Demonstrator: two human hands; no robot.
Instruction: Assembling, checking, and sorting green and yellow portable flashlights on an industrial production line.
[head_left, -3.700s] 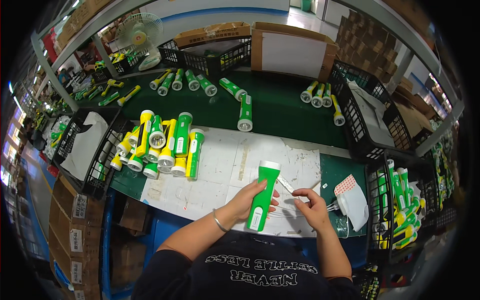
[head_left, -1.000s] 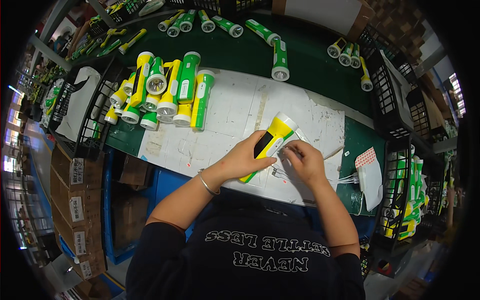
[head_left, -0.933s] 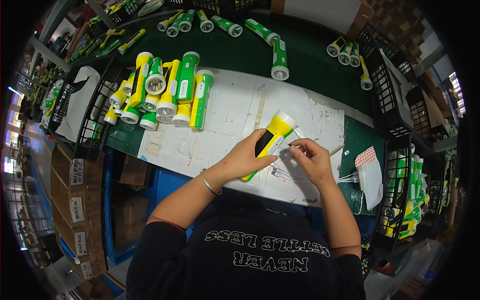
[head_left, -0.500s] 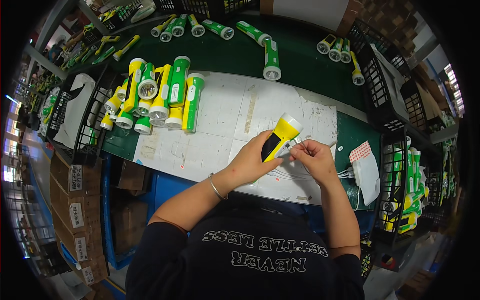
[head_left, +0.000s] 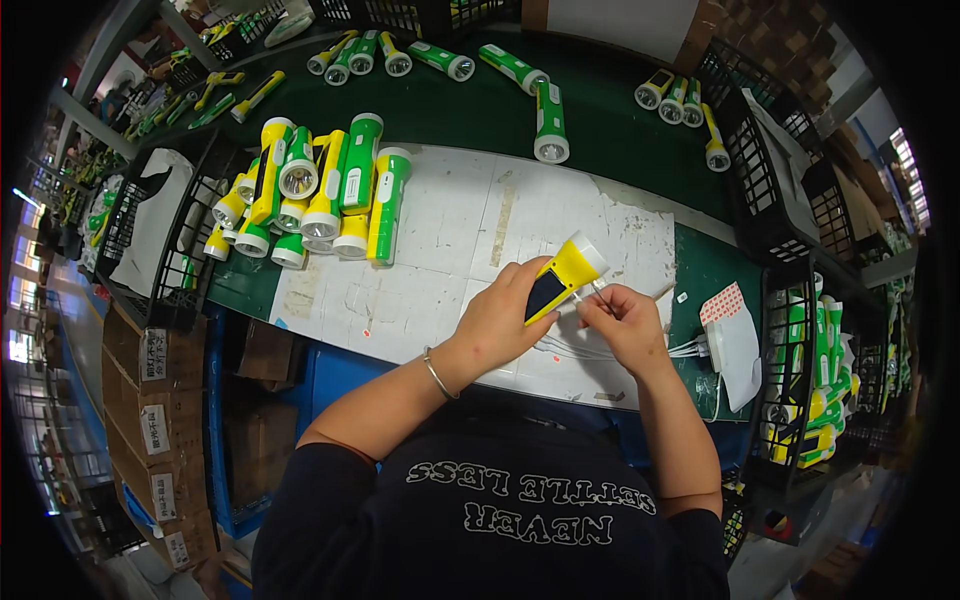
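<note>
Torch work fills the middle of the bench: the left hand [head_left: 500, 318] is wrapped firmly around the body of a yellow torch [head_left: 562, 279], lifted just above the white paper sheet [head_left: 440, 260] with its pale lens end tilted up and away from the person. The right hand [head_left: 622, 322] sits just right of the torch, fingertips pinched narrowly on something thin near the lens end; what exactly it pinches is too small to tell, though thin white cords [head_left: 600, 352] trail across the sheet just below it. The torch looks like a light, stiff plastic shell, smooth enough to slip, so the mid-body grip around the dark side panel seems the safest hold; the lens end would likely mark or crack if knocked. Left of the torch, a cluster of yellow and green torches [head_left: 315, 195] lies side by side on the sheet's far corner. Beyond the torch, more green torches [head_left: 545, 120] lie scattered on the dark green bench top [head_left: 600, 130]. Right of the torch rests a white bag with a red-dotted card [head_left: 728, 330], and beside that a black wire basket [head_left: 790, 370] holds further torches. Another black basket [head_left: 150, 240] stands well to the left, with cardboard boxes [head_left: 150, 400] below it.
</note>
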